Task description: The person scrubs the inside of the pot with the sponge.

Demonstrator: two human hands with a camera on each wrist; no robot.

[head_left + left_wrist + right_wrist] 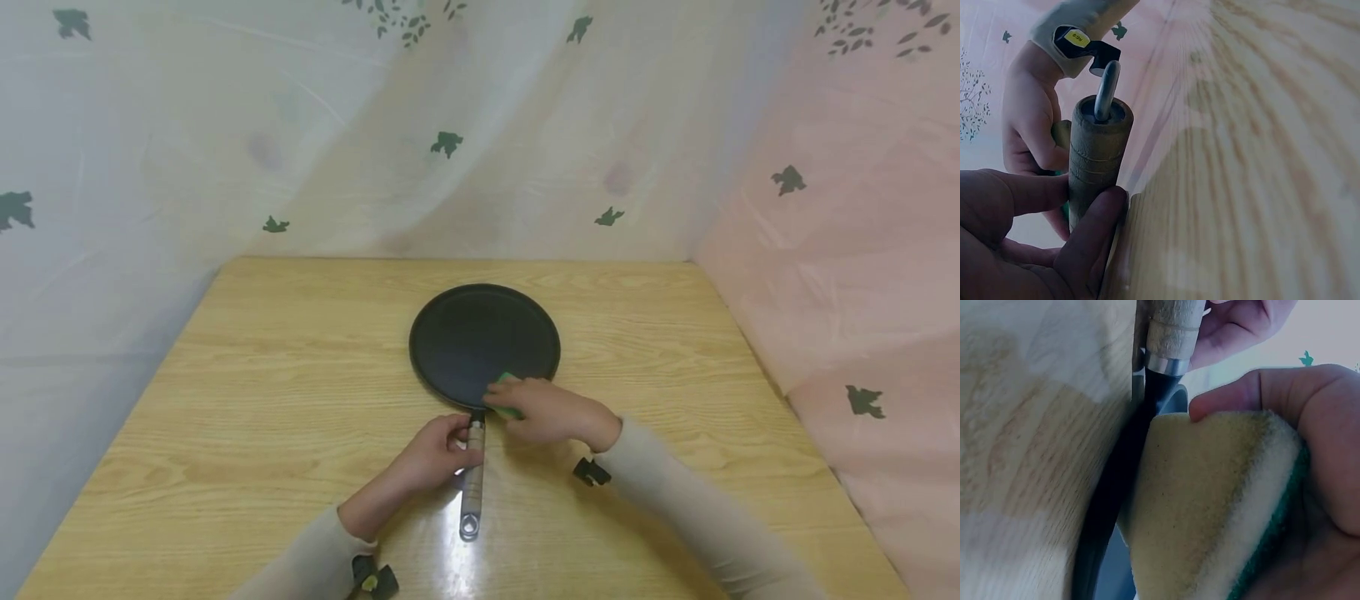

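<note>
A round black flat frying pan (480,333) lies on the wooden table, its wooden handle (472,479) pointing toward me. My left hand (433,454) pinches that handle between thumb and fingers, close to the pan; the left wrist view shows the handle (1099,150) end-on with its metal hanging loop. In my right hand (551,410) is a sponge (510,412) with a green scouring side, held at the pan's near right rim. The right wrist view shows the sponge's (1191,494) yellow side against the black rim (1107,506), and the thumb gripping its edge.
The wooden table (285,358) stretches out around the pan. Behind it and along its sides hang pale curtains (337,125) with green bird and leaf prints. Black straps with small devices (592,472) sit at both wrists.
</note>
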